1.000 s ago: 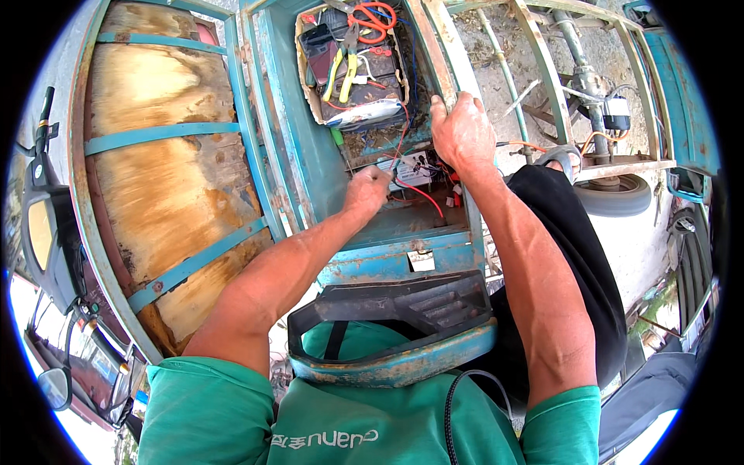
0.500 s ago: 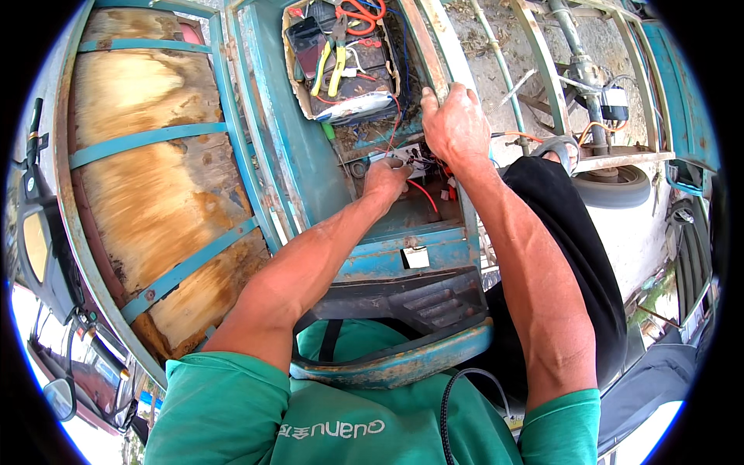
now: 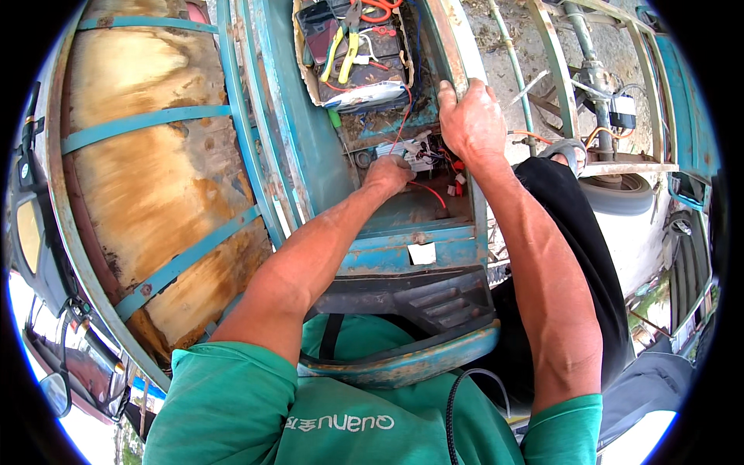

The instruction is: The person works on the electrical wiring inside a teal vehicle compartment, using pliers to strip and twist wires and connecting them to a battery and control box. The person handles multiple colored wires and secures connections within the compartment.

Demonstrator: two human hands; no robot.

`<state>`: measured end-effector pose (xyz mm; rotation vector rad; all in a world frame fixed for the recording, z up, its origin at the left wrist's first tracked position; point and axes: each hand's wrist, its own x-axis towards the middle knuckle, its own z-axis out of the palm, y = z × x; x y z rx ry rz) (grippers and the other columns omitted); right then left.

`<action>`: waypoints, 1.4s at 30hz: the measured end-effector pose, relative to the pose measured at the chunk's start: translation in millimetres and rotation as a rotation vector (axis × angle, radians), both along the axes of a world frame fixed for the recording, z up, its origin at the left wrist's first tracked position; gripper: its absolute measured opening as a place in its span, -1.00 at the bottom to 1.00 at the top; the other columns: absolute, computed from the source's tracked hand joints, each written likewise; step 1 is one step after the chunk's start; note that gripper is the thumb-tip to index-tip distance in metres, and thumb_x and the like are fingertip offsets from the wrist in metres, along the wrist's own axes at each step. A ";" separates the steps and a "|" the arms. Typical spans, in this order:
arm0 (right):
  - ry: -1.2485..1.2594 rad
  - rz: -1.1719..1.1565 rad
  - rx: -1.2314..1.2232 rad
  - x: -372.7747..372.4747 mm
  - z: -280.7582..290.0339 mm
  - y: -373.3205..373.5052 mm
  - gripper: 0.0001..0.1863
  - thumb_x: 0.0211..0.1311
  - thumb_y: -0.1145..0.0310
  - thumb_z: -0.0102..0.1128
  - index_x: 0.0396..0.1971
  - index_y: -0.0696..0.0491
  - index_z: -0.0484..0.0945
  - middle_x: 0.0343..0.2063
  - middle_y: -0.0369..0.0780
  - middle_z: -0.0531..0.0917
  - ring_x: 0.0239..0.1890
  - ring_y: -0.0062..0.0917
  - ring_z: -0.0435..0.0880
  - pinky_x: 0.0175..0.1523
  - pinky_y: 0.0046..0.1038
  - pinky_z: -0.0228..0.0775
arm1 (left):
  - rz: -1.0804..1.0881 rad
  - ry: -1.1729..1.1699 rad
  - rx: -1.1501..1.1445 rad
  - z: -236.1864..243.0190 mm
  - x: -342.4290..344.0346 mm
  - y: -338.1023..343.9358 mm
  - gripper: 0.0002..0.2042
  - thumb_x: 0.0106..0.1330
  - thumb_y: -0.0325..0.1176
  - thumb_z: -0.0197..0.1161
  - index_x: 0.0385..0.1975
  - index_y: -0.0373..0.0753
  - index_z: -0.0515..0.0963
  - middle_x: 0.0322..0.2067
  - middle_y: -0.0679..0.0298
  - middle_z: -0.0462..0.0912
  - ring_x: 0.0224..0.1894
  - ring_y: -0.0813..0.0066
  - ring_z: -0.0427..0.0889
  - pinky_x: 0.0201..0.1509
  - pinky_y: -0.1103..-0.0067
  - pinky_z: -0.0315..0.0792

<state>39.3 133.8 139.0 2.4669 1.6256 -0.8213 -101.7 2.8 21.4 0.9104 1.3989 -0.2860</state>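
My right hand (image 3: 474,128) grips the rusty, pale metal rail (image 3: 459,46) along the right side of the blue metal compartment (image 3: 304,108). My left hand (image 3: 391,172) is closed on a thin red wire (image 3: 430,190) low in the compartment, its fingertips partly hidden. Just beyond it lie a silver electrical unit (image 3: 415,151) with a tangle of wires and small red connectors (image 3: 457,182). Higher up, a worn box (image 3: 356,89) holds a dark battery, yellow-handled pliers (image 3: 345,54), red-handled tool (image 3: 380,12) and a dark phone-like object (image 3: 314,39).
A stained wooden panel (image 3: 155,178) with blue straps is on the left, beside scooter handlebars (image 3: 39,232). On the right are open frame bars (image 3: 566,93), a wheel (image 3: 616,194) and my sandalled foot (image 3: 567,155). A black molded piece (image 3: 426,298) lies across my lap.
My left hand has moved right, deeper among the wires beside the silver unit. My right hand stays on the rail, shifting slightly with the view.
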 end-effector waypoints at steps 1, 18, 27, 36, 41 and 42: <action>-0.002 0.004 -0.001 -0.7 -0.2 -0.2 -0.48 0.26 0.02 0.11 -0.15 0.27 0.51 -0.13 0.12 0.57 -0.04 0.02 0.58 0.05 -0.07 0.42 | -0.025 0.024 0.082 -2.5 -0.4 -3.7 -0.66 0.16 -0.25 0.34 -0.12 -0.32 0.64 -0.35 0.08 0.70 -0.40 0.33 0.69 -0.21 0.44 0.51; -0.006 0.036 -0.027 1.2 -2.6 0.1 -0.41 0.30 -0.05 0.04 -0.13 0.29 0.47 -0.10 0.15 0.55 -0.05 0.05 0.58 0.06 -0.07 0.41 | 0.848 -0.425 -0.402 -1.4 -1.0 6.0 -0.71 0.29 -0.37 0.25 -0.02 -0.20 0.48 -0.37 0.27 0.57 -0.61 0.65 0.37 -0.60 0.64 0.19; -0.004 0.041 -0.010 2.4 -3.2 -0.9 -0.41 0.29 -0.04 0.05 -0.12 0.30 0.47 -0.10 0.16 0.55 -0.04 0.06 0.58 0.06 -0.06 0.41 | 0.577 -0.301 -0.304 9.5 1.1 4.9 -0.72 0.25 -0.28 0.34 -0.13 -0.26 0.55 -0.39 0.31 0.61 -0.59 0.62 0.43 -0.59 0.62 0.31; -0.003 0.041 0.004 1.6 0.1 -0.7 -0.43 0.27 -0.02 0.09 -0.16 0.30 0.48 -0.12 0.16 0.56 -0.07 0.05 0.59 0.04 -0.08 0.43 | 0.529 -0.146 0.000 -12.6 18.9 -7.9 -0.76 0.21 -0.29 0.36 -0.23 -0.31 0.60 -0.38 0.27 0.62 -0.48 0.52 0.49 -0.46 0.54 0.40; 0.000 0.025 0.014 0.8 -1.9 -1.4 -0.43 0.25 -0.02 0.11 -0.15 0.30 0.48 -0.13 0.16 0.57 -0.06 0.04 0.59 0.05 -0.08 0.43 | 0.499 -0.115 0.088 -8.0 23.1 -1.4 -0.74 0.15 -0.35 0.39 -0.22 -0.35 0.65 -0.31 0.12 0.69 -0.25 0.36 0.61 -0.09 0.49 0.43; -0.001 0.022 0.011 1.0 -2.2 -0.8 -0.43 0.25 -0.01 0.12 -0.15 0.30 0.48 -0.13 0.15 0.57 -0.06 0.04 0.59 0.06 -0.09 0.43 | 0.498 -0.112 0.048 -3.0 25.2 5.0 -0.74 0.15 -0.36 0.39 -0.21 -0.36 0.65 -0.30 0.11 0.70 -0.25 0.38 0.61 -0.08 0.50 0.43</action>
